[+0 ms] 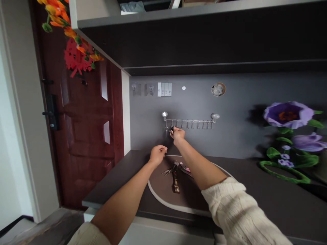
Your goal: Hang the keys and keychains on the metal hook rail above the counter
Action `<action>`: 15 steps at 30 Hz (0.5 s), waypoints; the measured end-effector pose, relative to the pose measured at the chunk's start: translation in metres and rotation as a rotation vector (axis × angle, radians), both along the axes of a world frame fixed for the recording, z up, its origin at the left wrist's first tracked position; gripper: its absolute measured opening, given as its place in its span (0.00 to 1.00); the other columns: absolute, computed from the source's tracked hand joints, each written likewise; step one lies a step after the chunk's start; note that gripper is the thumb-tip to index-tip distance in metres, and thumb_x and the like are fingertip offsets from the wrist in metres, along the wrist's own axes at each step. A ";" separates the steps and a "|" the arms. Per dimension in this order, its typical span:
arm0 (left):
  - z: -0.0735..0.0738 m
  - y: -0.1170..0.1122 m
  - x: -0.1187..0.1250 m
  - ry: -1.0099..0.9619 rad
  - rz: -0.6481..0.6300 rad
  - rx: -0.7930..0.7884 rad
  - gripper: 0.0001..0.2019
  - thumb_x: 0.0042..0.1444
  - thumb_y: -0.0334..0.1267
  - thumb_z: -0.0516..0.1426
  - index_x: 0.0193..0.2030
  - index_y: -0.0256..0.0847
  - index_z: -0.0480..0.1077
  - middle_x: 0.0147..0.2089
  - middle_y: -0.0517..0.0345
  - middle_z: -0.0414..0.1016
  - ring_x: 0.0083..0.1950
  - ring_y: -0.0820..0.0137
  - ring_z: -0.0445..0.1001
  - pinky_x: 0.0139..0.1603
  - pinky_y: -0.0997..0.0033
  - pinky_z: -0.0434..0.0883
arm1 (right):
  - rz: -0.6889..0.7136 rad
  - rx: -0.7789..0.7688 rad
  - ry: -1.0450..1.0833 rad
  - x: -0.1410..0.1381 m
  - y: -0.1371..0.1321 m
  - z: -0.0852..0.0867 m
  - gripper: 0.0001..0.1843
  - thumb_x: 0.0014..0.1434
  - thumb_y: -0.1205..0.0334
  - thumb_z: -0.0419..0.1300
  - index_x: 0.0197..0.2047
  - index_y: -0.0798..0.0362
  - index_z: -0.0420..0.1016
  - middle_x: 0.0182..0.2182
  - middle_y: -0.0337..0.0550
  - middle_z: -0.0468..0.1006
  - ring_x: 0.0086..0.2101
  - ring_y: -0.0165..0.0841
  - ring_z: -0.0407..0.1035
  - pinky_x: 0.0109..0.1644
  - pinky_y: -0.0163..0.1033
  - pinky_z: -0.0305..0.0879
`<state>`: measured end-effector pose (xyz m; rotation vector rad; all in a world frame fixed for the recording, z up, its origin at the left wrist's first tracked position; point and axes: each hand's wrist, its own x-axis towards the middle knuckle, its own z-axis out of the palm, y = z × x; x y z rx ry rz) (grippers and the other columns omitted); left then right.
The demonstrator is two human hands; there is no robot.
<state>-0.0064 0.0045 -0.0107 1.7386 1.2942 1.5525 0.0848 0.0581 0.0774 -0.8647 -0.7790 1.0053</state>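
My right hand (178,134) is up at the metal hook rail (190,121) on the grey wall, its fingers pinched round small dark keys (171,130) at one of the left hooks. A single key on a ring (166,129) hangs from the hook just left of it. Lower and to the left, my left hand (157,155) is closed with thumb and fingers together; what it holds, if anything, is too small to name. Beneath both hands a bunch of keys (168,172) with a dark lettered strap (175,182) lies on the brown oval mat (163,197). My right forearm partly covers a pink item (188,169) there.
A dark shelf (191,41) overhangs the counter (120,180). Purple artificial flowers (288,115) stand at the right. On the left are a dark red door (87,136) and orange flowers (60,13). White switches (165,89) and two clear hooks (150,89) are on the wall.
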 end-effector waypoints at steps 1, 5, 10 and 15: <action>0.000 0.000 0.000 -0.003 0.001 -0.002 0.08 0.47 0.36 0.51 0.27 0.34 0.68 0.24 0.58 0.70 0.20 0.79 0.63 0.25 0.78 0.61 | -0.003 -0.006 0.008 -0.001 0.002 0.000 0.05 0.50 0.69 0.51 0.24 0.56 0.63 0.15 0.32 0.65 0.16 0.21 0.62 0.20 0.26 0.60; 0.001 -0.001 0.000 -0.009 0.009 -0.013 0.08 0.47 0.37 0.52 0.28 0.34 0.68 0.24 0.58 0.70 0.21 0.79 0.63 0.25 0.78 0.61 | -0.003 -0.011 0.011 -0.001 0.008 -0.002 0.04 0.50 0.69 0.51 0.25 0.56 0.63 0.15 0.33 0.65 0.17 0.21 0.62 0.20 0.26 0.61; 0.001 0.000 -0.001 -0.017 0.008 -0.011 0.08 0.47 0.36 0.52 0.28 0.34 0.68 0.25 0.57 0.71 0.21 0.79 0.63 0.24 0.78 0.61 | -0.011 -0.014 -0.080 0.003 0.014 -0.008 0.04 0.50 0.68 0.52 0.25 0.56 0.64 0.15 0.33 0.65 0.17 0.21 0.62 0.21 0.26 0.62; -0.002 0.003 -0.002 -0.022 0.008 0.003 0.08 0.47 0.37 0.52 0.27 0.35 0.69 0.24 0.58 0.70 0.20 0.79 0.63 0.23 0.79 0.60 | -0.016 0.002 -0.200 0.009 0.021 -0.016 0.04 0.48 0.67 0.53 0.24 0.55 0.65 0.17 0.34 0.67 0.18 0.21 0.61 0.24 0.28 0.62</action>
